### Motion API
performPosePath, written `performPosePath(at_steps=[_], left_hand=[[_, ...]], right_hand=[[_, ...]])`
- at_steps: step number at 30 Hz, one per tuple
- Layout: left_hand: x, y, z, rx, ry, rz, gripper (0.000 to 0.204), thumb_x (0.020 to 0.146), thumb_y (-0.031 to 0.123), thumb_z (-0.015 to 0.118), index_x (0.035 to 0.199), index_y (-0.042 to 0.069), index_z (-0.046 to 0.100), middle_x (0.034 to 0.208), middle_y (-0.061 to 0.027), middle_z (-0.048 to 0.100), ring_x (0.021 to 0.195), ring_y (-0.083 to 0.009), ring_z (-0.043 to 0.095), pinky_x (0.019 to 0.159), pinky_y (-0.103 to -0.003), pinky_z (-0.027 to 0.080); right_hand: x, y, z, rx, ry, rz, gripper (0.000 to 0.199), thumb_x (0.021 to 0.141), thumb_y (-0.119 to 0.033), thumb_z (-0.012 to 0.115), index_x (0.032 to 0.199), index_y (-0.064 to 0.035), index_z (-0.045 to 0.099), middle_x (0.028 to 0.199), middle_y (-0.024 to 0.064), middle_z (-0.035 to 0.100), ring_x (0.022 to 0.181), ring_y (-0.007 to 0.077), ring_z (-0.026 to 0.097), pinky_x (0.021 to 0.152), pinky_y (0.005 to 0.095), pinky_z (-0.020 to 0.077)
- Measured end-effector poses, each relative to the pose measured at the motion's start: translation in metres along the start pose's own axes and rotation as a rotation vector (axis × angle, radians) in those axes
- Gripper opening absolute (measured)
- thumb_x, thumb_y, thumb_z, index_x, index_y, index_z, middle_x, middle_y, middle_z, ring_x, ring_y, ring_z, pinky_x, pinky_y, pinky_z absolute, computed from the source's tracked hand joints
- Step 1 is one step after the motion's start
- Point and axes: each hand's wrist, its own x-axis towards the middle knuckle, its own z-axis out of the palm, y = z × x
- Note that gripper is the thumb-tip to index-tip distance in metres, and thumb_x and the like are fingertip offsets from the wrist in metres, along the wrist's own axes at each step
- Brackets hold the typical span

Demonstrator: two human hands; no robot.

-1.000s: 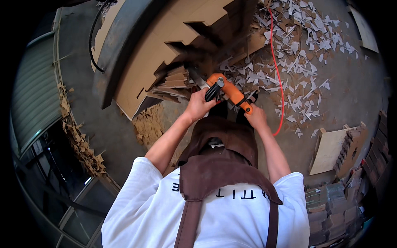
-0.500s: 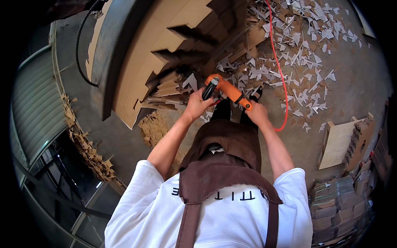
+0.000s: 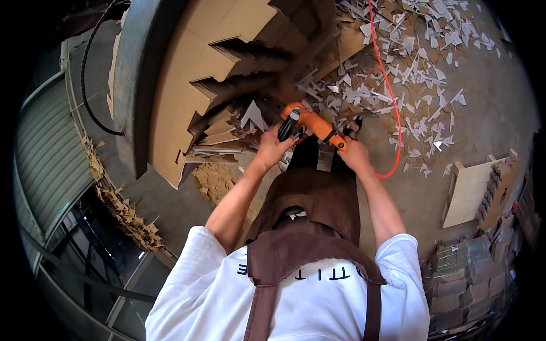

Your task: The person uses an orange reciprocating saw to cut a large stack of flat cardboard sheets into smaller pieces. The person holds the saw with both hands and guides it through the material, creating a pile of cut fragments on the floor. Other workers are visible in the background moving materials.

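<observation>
An orange hand-held power tool (image 3: pixel 317 126) is held in front of my apron by both hands. My left hand (image 3: pixel 273 147) is closed round its black side handle (image 3: pixel 288 126), near the orange head. At the rear end of its body, my right hand (image 3: pixel 355 154) grips the tool. Left of the tool stands a tall stack of brown cardboard sheets (image 3: pixel 187 74) with deep stepped notches along its edge. The tool's head is apart from the stack, close to a white scrap (image 3: pixel 253 116) and loose brown cardboard strips (image 3: pixel 219 136).
A red hose (image 3: pixel 391 91) curves down to my right wrist. White and brown offcuts (image 3: pixel 421 85) cover the floor ahead. A grey metal beam (image 3: pixel 139 85) and black cable (image 3: pixel 85 85) are at the left. Pallets (image 3: pixel 472 193) and bundled cardboard (image 3: pixel 463 284) stand at the right.
The cardboard stack and beam have shifted slightly left and up in the view. Both hands keep the same hold on the tool, which has hardly moved.
</observation>
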Motion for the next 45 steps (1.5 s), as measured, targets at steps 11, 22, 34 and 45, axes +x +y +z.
performPosePath(at_steps=[11,22,34,45], left_hand=[[0.034,-0.033,0.002,-0.212,-0.073,0.021,0.033,0.083,0.010,0.058,0.115,0.005,0.057,0.091,0.0003,0.058,0.079,-0.0081,0.054,0.073,-0.025,0.048],[0.081,-0.077,0.013,-0.113,-0.079,0.013,0.042,0.078,0.026,0.065,0.111,0.003,0.056,0.074,-0.0043,0.057,0.065,-0.0127,0.053,0.060,-0.031,0.045],[-0.051,-0.001,0.051,-0.140,-0.298,0.195,0.059,0.070,0.014,0.064,0.127,0.007,0.054,0.087,-0.0067,0.067,0.090,-0.0195,0.065,0.080,-0.031,0.050],[-0.215,0.011,-0.078,-0.047,-0.484,0.665,0.033,0.079,0.021,0.066,0.097,-0.002,0.051,0.063,-0.0133,0.054,0.057,-0.0231,0.058,0.055,-0.036,0.046]], right_hand=[[0.031,0.006,0.012,-0.036,-0.010,-0.004,0.039,0.075,-0.025,0.072,0.107,-0.0073,0.059,0.087,0.0155,0.067,0.086,0.0355,0.064,0.075,0.0450,0.0506],[0.047,0.014,0.021,-0.040,-0.086,0.108,0.037,0.076,-0.025,0.072,0.107,-0.0075,0.061,0.093,0.0154,0.067,0.090,0.0342,0.064,0.079,0.0449,0.0500],[-0.114,0.067,0.022,0.021,0.035,0.113,0.028,0.072,-0.021,0.068,0.090,-0.0019,0.059,0.086,0.0242,0.064,0.087,0.0427,0.060,0.072,0.0497,0.0480],[-0.265,-0.061,0.046,0.187,0.346,-0.038,0.024,0.071,-0.014,0.070,0.090,-0.0031,0.058,0.076,0.0209,0.062,0.078,0.0412,0.061,0.064,0.0422,0.0473]])
